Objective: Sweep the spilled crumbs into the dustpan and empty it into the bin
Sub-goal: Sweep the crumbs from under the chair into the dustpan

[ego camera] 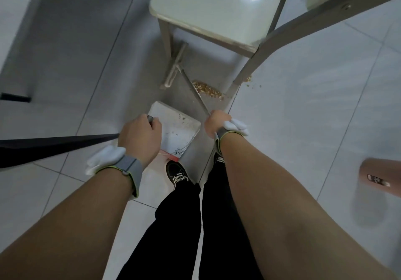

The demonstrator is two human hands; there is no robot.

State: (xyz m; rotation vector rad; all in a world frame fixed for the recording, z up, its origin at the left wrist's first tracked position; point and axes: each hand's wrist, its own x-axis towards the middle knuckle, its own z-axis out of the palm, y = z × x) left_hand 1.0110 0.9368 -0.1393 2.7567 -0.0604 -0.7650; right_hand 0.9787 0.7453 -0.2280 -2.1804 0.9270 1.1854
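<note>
A pile of brown crumbs (207, 90) lies on the tiled floor under the table, with a few more beside the table leg (247, 79). My left hand (140, 137) is closed on the dark handle of a white dustpan (176, 127), which hangs tilted above my shoes with dark specks inside it. My right hand (217, 123) grips the thin metal stick of a broom (195, 91). The broom's pale head (174, 69) rests on the floor left of the crumbs, close to a table leg.
A pale table (206, 8) with grey metal legs (243, 73) stands over the crumbs. A brown cylindrical container (378, 177) is at the right edge. A dark band (54, 145) runs from the left edge to my left hand. My feet (176, 174) stand just behind the dustpan.
</note>
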